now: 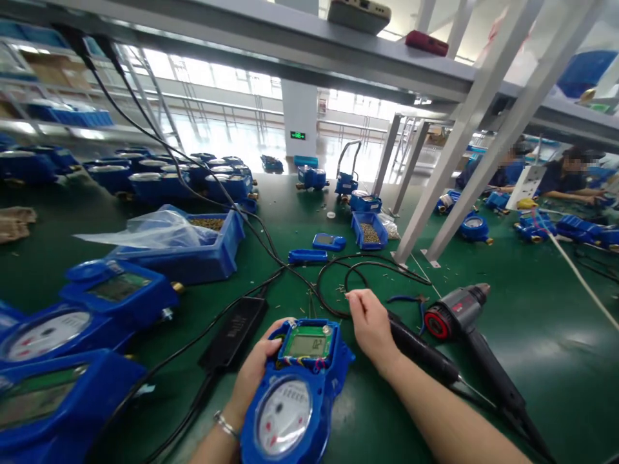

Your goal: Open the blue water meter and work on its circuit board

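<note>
My left hand [256, 370] is closed on the left side of a blue water meter [322, 403]. Its round dial faces up, and its top housing lies open, showing a green circuit board with a lit display [309, 345] and thin coloured wires. Just right of the meter, above the bench, is my right hand [370, 325], fingers pinched together; whatever they hold is too small or hidden to name. Beside that wrist lies a black electric screwdriver [425, 351], its shaft pointing away to the right. A blue cover [329, 241] and a blue frame [308, 256] rest farther back.
Water meters [116, 299] crowd the left side. A blue bin [227, 248] under plastic film and a small blue tray [370, 231] hold small brass-coloured parts. Right are a heat gun [459, 316] and pliers [420, 309]. Black cables cross the green bench [546, 322]. Co-workers sit far right.
</note>
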`<state>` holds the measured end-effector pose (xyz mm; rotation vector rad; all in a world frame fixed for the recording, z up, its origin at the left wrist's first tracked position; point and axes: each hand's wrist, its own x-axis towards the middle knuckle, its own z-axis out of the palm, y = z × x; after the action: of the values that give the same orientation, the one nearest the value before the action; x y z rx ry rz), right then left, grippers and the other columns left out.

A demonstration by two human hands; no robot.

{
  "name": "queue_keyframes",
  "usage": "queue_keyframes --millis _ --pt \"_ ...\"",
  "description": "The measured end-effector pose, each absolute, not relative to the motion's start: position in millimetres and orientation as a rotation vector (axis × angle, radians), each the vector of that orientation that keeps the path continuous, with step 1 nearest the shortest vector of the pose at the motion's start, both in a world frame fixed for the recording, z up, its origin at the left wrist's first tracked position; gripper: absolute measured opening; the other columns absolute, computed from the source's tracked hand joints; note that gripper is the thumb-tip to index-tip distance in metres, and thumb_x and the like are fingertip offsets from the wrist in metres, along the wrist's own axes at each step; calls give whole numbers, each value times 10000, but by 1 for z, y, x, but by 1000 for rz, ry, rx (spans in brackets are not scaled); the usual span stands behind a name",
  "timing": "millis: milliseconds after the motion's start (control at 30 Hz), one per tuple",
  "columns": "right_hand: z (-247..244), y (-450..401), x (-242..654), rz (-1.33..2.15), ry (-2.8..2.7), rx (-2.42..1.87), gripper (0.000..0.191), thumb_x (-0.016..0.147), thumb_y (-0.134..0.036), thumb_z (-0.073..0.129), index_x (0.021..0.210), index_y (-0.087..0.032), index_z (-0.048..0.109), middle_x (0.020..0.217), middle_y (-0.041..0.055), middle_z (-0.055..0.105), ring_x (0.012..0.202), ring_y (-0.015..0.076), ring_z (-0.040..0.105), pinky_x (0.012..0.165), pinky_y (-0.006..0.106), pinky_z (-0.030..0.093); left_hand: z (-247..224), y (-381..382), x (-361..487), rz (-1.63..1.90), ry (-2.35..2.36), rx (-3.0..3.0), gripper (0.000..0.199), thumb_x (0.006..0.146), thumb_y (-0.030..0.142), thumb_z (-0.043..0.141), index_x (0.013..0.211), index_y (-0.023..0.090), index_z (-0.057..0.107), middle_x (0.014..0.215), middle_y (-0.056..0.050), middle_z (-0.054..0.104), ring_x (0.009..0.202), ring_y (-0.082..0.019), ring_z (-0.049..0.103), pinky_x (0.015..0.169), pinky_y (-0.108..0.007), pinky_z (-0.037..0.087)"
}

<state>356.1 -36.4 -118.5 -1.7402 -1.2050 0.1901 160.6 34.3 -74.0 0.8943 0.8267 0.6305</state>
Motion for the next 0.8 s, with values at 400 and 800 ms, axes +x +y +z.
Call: queue_keyframes --millis 400,800 --pt "-100 -177 311 1001 -955 -1312 871 765 -727 594 1439 -273 279 1449 137 423 1291 340 492 1056 497 448 -84 -43 164 560 669 1480 280 871 372 483 1115 290 592 1072 -34 656 998 -298 603 858 -382 484" --pt "-18 -143 341 637 -2123 -1834 821 737 -525 751 1436 -296 384 1153 84 600 1011 220 644 873 321 591 -82 -30 157 559 318 1789 285 907 314 388 1143 231 526 984 -39 635 835 -232 612 767 -323 456"
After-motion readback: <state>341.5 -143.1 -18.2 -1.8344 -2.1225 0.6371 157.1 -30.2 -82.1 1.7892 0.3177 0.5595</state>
